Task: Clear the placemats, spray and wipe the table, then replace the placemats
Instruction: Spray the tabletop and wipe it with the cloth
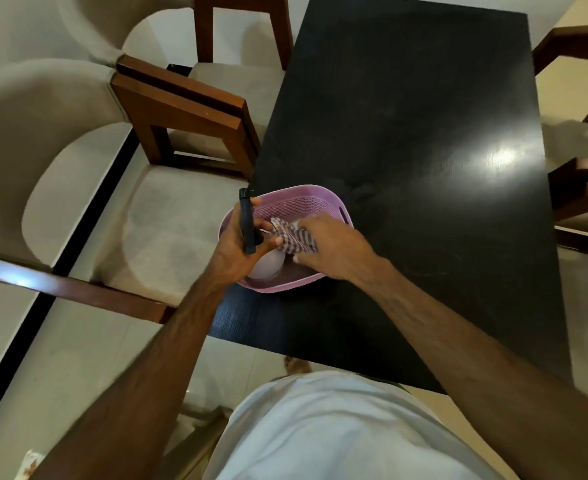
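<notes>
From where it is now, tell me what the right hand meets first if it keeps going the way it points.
The right hand, gripping the checked cloth, points left: it probably meets the spray bottle in the left hand first, though depth is unclear.

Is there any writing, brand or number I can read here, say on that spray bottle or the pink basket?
None can be read.
Spray bottle, held in the left hand: no label shows.
Basket: plain, no print.
Checked cloth under the right hand: pattern only.
Table: bare, no marks.
</notes>
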